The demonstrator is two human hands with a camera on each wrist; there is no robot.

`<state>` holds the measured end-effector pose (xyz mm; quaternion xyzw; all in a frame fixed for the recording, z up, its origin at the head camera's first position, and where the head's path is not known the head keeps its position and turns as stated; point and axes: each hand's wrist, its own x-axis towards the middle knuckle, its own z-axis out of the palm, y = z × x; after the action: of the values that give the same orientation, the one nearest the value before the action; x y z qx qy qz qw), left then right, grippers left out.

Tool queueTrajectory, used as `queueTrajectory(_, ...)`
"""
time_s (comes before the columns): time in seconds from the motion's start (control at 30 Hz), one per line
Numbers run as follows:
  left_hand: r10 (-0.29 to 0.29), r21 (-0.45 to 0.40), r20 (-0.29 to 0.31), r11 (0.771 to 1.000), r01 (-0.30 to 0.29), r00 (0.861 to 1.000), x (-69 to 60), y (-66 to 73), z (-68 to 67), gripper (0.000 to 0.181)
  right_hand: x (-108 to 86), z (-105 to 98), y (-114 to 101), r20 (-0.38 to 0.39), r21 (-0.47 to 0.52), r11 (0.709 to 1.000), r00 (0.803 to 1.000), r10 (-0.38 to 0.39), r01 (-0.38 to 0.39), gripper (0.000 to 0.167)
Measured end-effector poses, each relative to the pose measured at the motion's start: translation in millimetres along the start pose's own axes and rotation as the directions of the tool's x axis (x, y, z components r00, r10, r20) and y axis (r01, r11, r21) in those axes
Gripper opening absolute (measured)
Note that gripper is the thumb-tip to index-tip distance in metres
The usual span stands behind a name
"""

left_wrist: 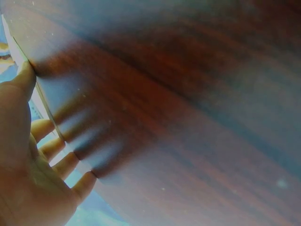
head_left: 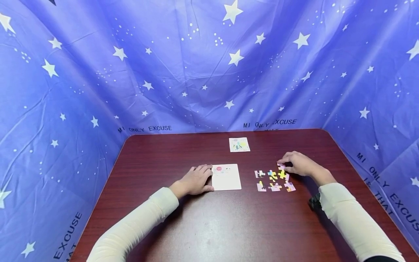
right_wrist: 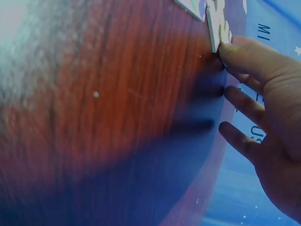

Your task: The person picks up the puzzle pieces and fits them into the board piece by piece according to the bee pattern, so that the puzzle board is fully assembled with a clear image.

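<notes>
My left hand [head_left: 196, 179] lies at the left edge of a white square board [head_left: 227, 182], its fingers and thumb touching that edge. In the left wrist view the fingers of the left hand [left_wrist: 35, 165] are spread on the table along the board's side. My right hand [head_left: 299, 163] pinches a pink jigsaw piece [head_left: 280, 166] at the back right of a group of puzzle pieces [head_left: 272, 176]. The right wrist view shows the thumb of the right hand [right_wrist: 277, 94] against a piece [right_wrist: 214, 28], the other fingers held apart.
A small square picture card [head_left: 239, 144] lies near the back of the dark red wooden table [head_left: 209, 225]. More pieces, yellow and pink, sit in loose rows, among them a corner piece [head_left: 261, 186]. Blue star-patterned cloth [head_left: 183, 72] hangs around the table's back and sides.
</notes>
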<state>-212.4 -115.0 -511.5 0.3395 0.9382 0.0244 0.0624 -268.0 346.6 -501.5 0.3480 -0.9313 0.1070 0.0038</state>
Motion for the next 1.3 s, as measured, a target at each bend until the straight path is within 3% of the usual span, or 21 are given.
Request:
queueTrajectory(0.47, 0.001, 0.002, 0.003, 1.0, -0.001, 1.0, 0.2, -1.1, 0.2, 0.062, 11.8, 4, -7, -0.037, 0.09, 0.993, 0.996, 0.076, -0.072, 0.033)
queueTrajectory(1.3, 0.005, -0.011, -0.005, 1.0, -0.006, 1.0, -1.6, 0.7, -1.2, 0.061, 54.0, 13, -42, -0.062, 0.149, 0.988, 0.998, -0.027, 0.036, 0.03)
